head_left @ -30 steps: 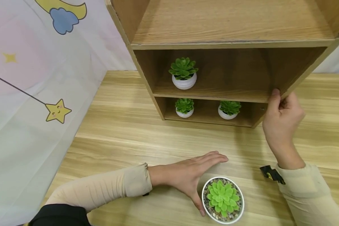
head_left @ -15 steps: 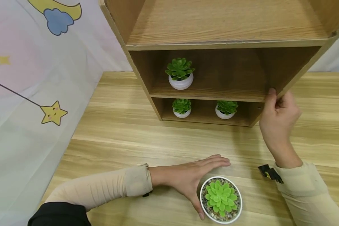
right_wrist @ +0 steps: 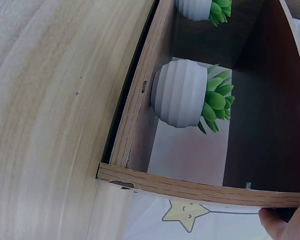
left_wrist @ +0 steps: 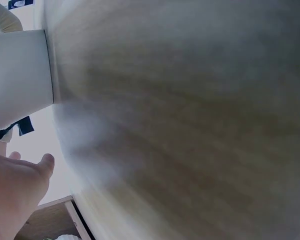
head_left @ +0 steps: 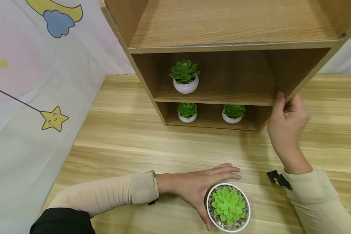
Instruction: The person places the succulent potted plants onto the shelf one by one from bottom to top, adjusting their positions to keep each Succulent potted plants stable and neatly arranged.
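Observation:
My left hand (head_left: 190, 185) lies beside a white round pot (head_left: 249, 211) on the table, thumb and fingers spread around its left and far sides. The thumb is at the pot's wall; whether it presses cannot be told. A light green succulent (head_left: 228, 205) sits in pebbles in that pot. In the left wrist view the pot (left_wrist: 20, 75) stands past the hand (left_wrist: 15, 195). My right hand (head_left: 288, 126) grips the right side panel of a wooden shelf (head_left: 231, 47), thumb inside. In the right wrist view only part of that hand (right_wrist: 292, 225) shows at the panel edge.
One small potted succulent (head_left: 185, 86) stands on the middle shelf level. Two more, a left plant (head_left: 187, 112) and a right plant (head_left: 233, 113), stand on the bottom level. A printed cloth (head_left: 55, 81) hangs at the left of the wooden table (head_left: 120, 130).
My left hand has drawn slightly closer around the pot, its fingers moving right. The right hand keeps its grip on the shelf. The head view has shifted a little.

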The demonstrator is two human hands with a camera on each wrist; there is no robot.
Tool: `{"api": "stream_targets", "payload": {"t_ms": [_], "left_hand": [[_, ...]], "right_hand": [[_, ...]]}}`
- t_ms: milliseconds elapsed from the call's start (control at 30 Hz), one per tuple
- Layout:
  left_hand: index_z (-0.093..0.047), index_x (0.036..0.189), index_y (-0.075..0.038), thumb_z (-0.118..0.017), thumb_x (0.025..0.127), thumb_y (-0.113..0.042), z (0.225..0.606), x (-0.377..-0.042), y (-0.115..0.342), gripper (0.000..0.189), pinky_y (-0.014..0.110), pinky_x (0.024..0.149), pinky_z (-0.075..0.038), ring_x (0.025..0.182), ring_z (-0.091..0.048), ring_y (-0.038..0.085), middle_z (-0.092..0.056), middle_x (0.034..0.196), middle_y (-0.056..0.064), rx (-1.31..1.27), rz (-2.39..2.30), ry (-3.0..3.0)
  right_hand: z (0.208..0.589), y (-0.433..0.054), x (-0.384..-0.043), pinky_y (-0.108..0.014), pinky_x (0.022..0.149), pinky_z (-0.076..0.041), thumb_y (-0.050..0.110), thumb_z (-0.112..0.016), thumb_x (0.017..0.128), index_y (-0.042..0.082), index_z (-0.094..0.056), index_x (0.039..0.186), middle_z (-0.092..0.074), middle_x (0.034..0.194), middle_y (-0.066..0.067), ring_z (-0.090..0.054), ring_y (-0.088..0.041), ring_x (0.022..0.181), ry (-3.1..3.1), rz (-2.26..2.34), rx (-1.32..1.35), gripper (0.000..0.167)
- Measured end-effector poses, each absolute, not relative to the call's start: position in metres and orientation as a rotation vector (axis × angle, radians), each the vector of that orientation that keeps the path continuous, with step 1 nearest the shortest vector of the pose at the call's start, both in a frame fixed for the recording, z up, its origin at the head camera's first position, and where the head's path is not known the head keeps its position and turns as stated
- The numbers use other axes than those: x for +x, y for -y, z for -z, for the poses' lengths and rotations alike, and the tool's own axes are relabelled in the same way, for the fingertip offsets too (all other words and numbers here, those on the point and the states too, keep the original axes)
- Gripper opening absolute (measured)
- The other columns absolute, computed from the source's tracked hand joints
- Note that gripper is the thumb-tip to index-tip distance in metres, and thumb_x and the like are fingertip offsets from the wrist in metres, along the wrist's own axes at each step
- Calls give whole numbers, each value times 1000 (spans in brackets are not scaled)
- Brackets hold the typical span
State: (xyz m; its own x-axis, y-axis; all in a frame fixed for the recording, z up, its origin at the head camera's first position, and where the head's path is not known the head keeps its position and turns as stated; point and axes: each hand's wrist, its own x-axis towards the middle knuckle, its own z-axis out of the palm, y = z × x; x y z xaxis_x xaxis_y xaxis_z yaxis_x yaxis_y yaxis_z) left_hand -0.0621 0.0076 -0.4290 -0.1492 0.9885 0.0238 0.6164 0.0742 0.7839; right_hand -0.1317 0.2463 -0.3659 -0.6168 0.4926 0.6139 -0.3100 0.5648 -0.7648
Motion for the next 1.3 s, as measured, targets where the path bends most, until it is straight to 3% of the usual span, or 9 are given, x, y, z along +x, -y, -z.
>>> {"api": "stream_targets", "payload": {"t_ms": [633,1000,1300], "left_hand": [[-35,143,-10,-100,53,-27,420,-57,-9,112,33,116,-12,147,0,20,-13,161,7,1465,-1042,-1684],[-30,143,1,-97,56,-3,394,-53,-8,109,26,112,-24,143,-19,15,-18,158,17,1370,-1147,-1550],[-29,145,0,-96,56,-2,398,-52,-8,111,22,106,-33,125,-41,0,-47,138,8,1309,-1148,-1521]], "right_hand": [[370,-249,-133,-16,52,-29,9,-53,99,-11,-64,88,-47,67,18,-40,-1,56,1922,-1158,-137,26],[371,-249,-135,-15,51,-27,8,-52,98,-10,-62,83,-45,66,19,-38,0,55,1920,-1132,-151,26],[370,-249,-134,-14,52,-29,9,-52,99,-11,-63,86,-47,68,21,-41,1,56,1931,-1137,-143,27]]}}
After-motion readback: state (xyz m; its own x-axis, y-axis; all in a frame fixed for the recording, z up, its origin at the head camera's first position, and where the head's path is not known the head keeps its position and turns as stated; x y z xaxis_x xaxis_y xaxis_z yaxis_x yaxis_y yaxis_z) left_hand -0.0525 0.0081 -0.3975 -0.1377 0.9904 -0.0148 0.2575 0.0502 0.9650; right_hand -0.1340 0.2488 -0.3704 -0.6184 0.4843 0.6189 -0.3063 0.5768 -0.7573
